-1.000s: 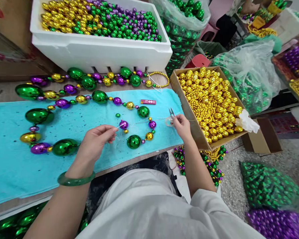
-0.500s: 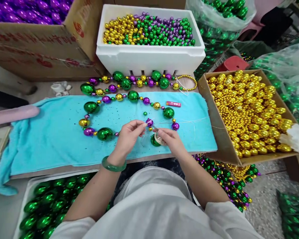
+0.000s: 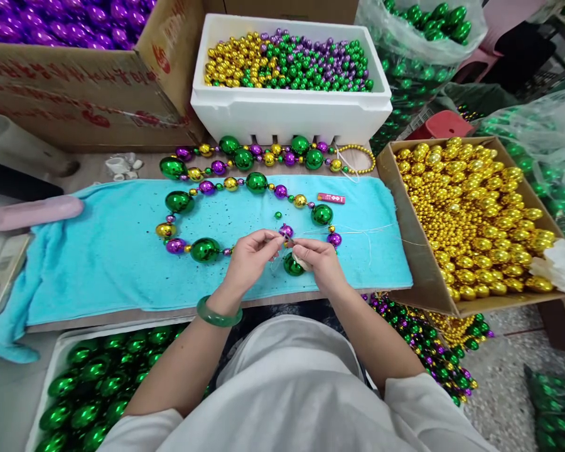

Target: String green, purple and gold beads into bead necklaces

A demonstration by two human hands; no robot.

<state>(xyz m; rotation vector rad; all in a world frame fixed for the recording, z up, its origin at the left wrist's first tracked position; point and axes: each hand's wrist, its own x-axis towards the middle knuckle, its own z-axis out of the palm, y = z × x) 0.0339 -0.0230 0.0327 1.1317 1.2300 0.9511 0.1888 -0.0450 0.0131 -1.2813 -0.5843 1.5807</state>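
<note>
My left hand [image 3: 253, 258] is closed in a pinch on a fine clear thread, beside a purple bead [image 3: 286, 231] of the string. Facing it, my right hand [image 3: 321, 258] grips a small dark-tipped metal tool [image 3: 289, 241] with a pale handle. It looks like small scissors, mostly hidden by the fingers. The tool's tip meets the left fingertips at the purple bead. Below lies a large green bead [image 3: 292, 265], partly covered by the right hand. The bead necklace [image 3: 204, 250] of green, gold and purple loops across the turquoise towel [image 3: 122, 263].
Behind the towel lies another bead string [image 3: 243, 159], before a white foam box [image 3: 292, 103] of small beads. A pink lighter [image 3: 331, 198] and loose green bead [image 3: 278, 215] rest on the towel. Right stands a carton [image 3: 421, 251] of gold beads; a purple-bead carton [image 3: 66, 94] is back left.
My right hand and the tool have closed in on the left fingertips, and the pale handle is now more covered. The whole view has shifted slightly.
</note>
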